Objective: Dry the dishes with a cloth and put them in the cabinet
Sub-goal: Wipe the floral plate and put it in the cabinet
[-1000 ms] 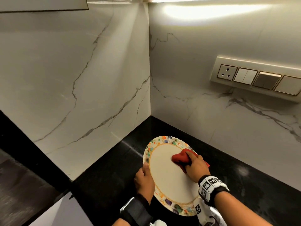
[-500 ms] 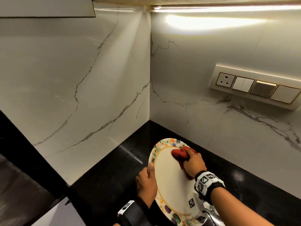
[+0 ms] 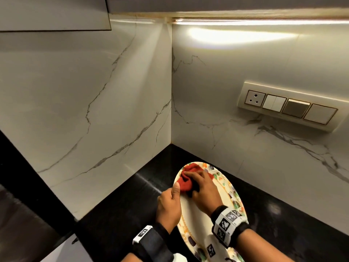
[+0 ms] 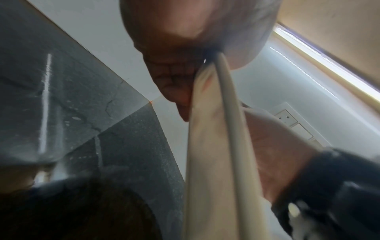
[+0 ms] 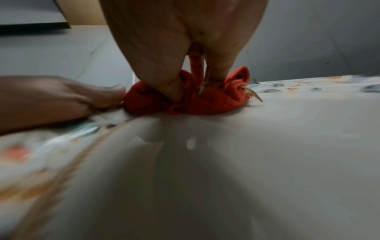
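A cream plate (image 3: pixel 225 188) with a coloured floral rim is held tilted over the black counter at the bottom centre of the head view. My left hand (image 3: pixel 169 207) grips its left edge, thumb on the face; the left wrist view shows the plate's edge (image 4: pixel 216 146) pinched between thumb and fingers. My right hand (image 3: pixel 203 188) presses a bunched red cloth (image 3: pixel 186 179) against the plate's upper left rim. In the right wrist view the fingers dig into the red cloth (image 5: pixel 205 97) on the plate's face (image 5: pixel 267 146), with the left thumb (image 5: pixel 98 95) beside it.
The black counter (image 3: pixel 132 205) runs into a corner of white marble walls (image 3: pixel 94 110). A switch and socket panel (image 3: pixel 287 105) sits on the right wall. An upper cabinet's underside (image 3: pixel 52 14) shows at top left, with a light strip (image 3: pixel 245 21) under the cabinets.
My right hand has slid the red cloth from the plate's middle up and left to the upper rim, close to my left thumb. The camera has tilted up, showing more cabinet.
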